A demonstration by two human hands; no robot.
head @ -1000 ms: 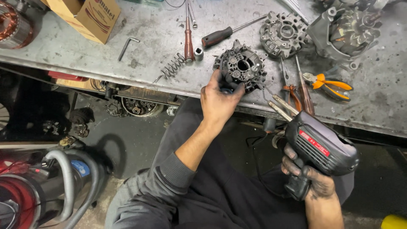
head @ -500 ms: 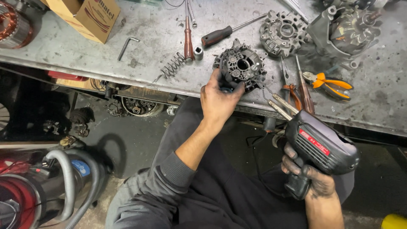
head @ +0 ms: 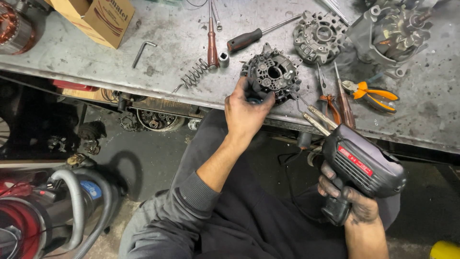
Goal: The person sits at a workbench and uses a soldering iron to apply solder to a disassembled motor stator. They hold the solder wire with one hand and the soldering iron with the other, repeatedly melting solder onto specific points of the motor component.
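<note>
Left hand: the left hand (head: 247,112) grips the dark alternator part (head: 271,76) at its near edge, fingers curled onto its lower rim, thumb on the left side.
Alternator part: lies at the front edge of the metal workbench (head: 96,67), just beyond the fingertips, mostly uncovered.
Right hand: the right hand (head: 347,201) is wrapped tight around the handle of a black soldering gun (head: 362,165), held below the bench edge, right of the alternator part.
Gun tip: its two metal prongs point up-left, ending just beside the alternator part's right rim; contact cannot be told.
Behind the part: a black-handled screwdriver (head: 249,38).
Right of it: orange-handled pliers (head: 373,93).
Left of it: a coil spring (head: 194,74).
</note>
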